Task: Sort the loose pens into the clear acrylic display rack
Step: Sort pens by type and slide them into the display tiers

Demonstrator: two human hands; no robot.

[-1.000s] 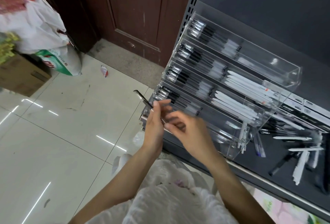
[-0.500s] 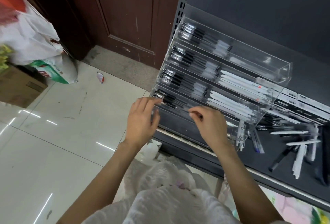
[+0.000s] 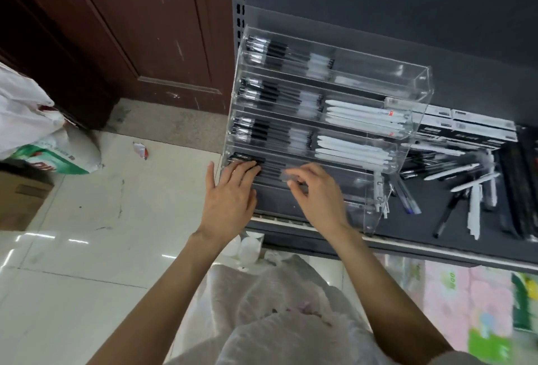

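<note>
Fingers of the left hand (image 3: 230,190) now lie straight on the black pens (image 3: 247,160) in the rack's (image 3: 419,102) lowest tier, pressing their ends level; 1 second ago that hand held a pen up in the air. Right hand (image 3: 316,192) curls over the same tier, whether pinching anything I cannot tell. That pen looks placed; loose pens (image 3: 465,187) wait on the shelf (image 3: 436,243) to the right.

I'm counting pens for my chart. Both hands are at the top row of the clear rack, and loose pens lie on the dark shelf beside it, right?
Not quite. The head view shows the left hand and right hand at the bottom row of the clear rack, not the top. Loose pens do lie on the dark shelf beside it.
</note>
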